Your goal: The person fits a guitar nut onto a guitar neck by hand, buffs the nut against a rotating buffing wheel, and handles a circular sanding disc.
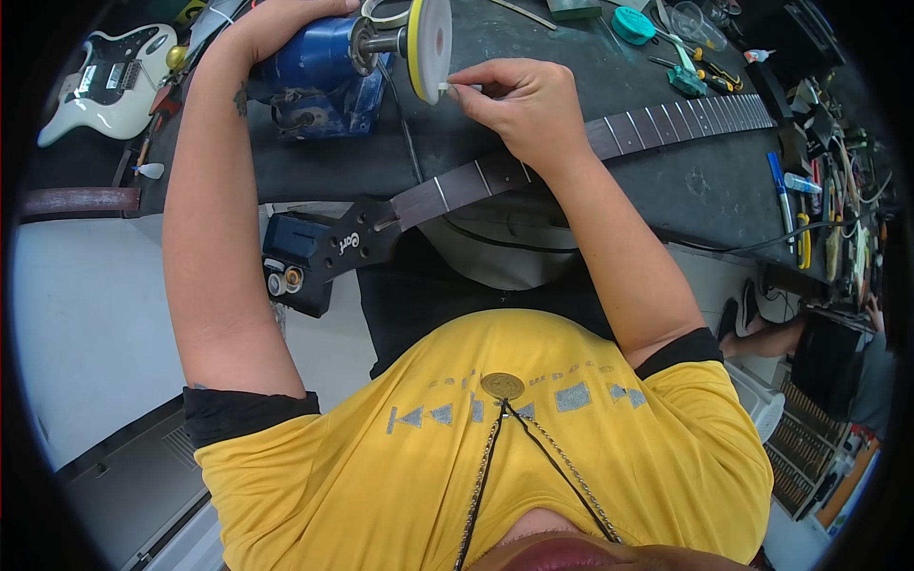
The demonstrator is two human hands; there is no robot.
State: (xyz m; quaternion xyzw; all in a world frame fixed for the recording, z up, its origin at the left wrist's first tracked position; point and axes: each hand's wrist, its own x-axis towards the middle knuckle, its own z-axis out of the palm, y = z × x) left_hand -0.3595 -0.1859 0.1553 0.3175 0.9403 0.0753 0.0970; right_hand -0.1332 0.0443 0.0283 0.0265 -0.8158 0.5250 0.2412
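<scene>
A small, pale, hard-looking piece (444,87) is pinched between the thumb and forefinger of the right hand (522,107), its tip held at the lower edge of a round white-faced disc with a yellow rim (436,46). The piece lies to the left of the right hand's knuckles, between the fingertips and the disc, and the right hand is the nearer of the two to it. The disc is seen nearly edge-on, with its flat face turned toward the right hand; whether the piece touches that face cannot be told. The long axis of the piece appears to run from the fingertips toward the disc, though it is mostly covered.

The left hand (286,17) is laid over the top of a blue painted metal motor housing (314,59); its fingers are partly cut off by the frame, so whether they are curled or spread cannot be told. The disc is carried on a bare metal shaft (384,42) at the housing's right end.

Below the right forearm, a long dark wooden guitar neck with bright metal frets (657,126) is set slantwise, its black headstock with white lettering (354,244) hanging past the edge of a dark, matte, scuffed bench top (700,195).
</scene>
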